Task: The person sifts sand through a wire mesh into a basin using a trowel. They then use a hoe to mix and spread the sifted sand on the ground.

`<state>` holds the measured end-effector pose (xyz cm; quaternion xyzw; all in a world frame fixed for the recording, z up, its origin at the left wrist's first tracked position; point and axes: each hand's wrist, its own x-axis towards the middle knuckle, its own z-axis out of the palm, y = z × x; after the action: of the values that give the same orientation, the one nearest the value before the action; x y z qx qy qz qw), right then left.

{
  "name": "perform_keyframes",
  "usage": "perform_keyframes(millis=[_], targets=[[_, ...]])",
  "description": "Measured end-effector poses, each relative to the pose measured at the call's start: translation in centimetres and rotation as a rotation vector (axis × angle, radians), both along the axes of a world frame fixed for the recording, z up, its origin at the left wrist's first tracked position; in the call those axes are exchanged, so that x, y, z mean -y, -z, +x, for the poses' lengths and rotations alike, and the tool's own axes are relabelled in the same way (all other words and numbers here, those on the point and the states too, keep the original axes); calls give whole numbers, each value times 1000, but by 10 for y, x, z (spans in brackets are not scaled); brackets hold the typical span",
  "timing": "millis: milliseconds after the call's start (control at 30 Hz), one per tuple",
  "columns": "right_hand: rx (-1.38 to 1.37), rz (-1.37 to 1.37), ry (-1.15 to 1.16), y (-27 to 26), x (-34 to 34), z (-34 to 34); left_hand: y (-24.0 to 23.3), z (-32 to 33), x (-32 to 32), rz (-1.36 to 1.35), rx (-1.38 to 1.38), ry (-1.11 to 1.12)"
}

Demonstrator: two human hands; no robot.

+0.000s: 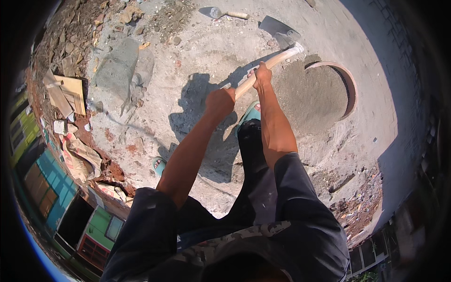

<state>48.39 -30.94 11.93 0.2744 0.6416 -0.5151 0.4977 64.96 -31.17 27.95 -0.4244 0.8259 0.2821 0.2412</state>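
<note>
Both my hands grip the pale wooden handle [245, 86] of a hoe, held slantwise in front of me. My left hand [220, 102] is closed around its near end. Farther up the shaft is my right hand [263, 75], also closed around it. The broad metal hoe blade [278, 30] is at the far end, beyond my right hand; whether it touches the ground I cannot tell. Right of the handle lies a patch of grey sand or dry mortar mix [313, 95]. A curved, band-like rim [351, 86] borders its right side.
A trowel [225, 14] with a pale handle lies at the top. At left are a mesh sheet [118, 67], wooden boards [72, 93], rubble [67, 42] and a crumpled sack [79, 157]. My feet wear green sandals [251, 112]. Debris [364, 197] lies at lower right.
</note>
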Motion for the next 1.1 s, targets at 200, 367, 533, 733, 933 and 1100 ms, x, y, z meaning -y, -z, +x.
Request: perform_keyframes(millis=[200,367,533,733,933,1100], targets=[[16,100,-61,-3,-45,135,5,145,-53,-39,-151,-50],[44,158,-118,-5,-127,277,18,291,-132,5,-189,-131],[50,224,-84,-8,-151,434,17,443,-156,25,-201,-84],[-5,204,-48,21,-171,490,44,506,-161,87,-182,-3],[-106,212,-61,32,-200,513,69,529,-200,80,-167,-20],[-105,199,-119,22,-243,521,63,531,-255,74,-119,-3]])
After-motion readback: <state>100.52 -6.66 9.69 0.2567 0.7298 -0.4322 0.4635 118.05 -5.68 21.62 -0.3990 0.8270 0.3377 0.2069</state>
